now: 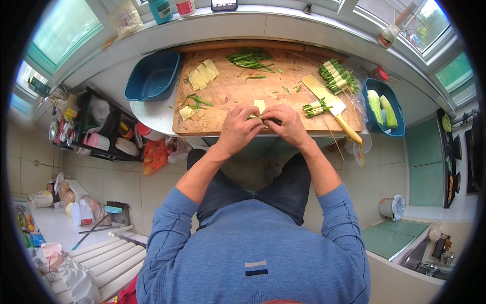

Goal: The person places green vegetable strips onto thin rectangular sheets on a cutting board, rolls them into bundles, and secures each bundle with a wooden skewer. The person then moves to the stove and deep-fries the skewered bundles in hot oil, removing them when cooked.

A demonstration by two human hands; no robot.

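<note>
My left hand (pixel 239 123) and my right hand (pixel 285 123) meet at the front of a wooden cutting board (pixel 235 89). Between them their fingertips pinch a small bunch of cut green stalks (pixel 254 117). A pale yellow sheet (pixel 259 103), like tofu skin, lies under and just beyond the fingers, which partly hide it. Right of my right hand rests a short skewer of sheet-wrapped green rolls (pixel 316 108). Beside it lies a cleaver (pixel 322 92) with a yellow handle, and beyond that a larger group of skewered rolls (pixel 336 78).
Loose green stalks (pixel 250 59) lie at the board's back, with stacked yellow sheets (pixel 204 75) at back left. Scraps (pixel 196 101) are nearer. A blue basin (pixel 152 76) stands left; another basin (pixel 401 114) at right holds pale green gourds (pixel 388 110). The cleaver's handle overhangs the front edge.
</note>
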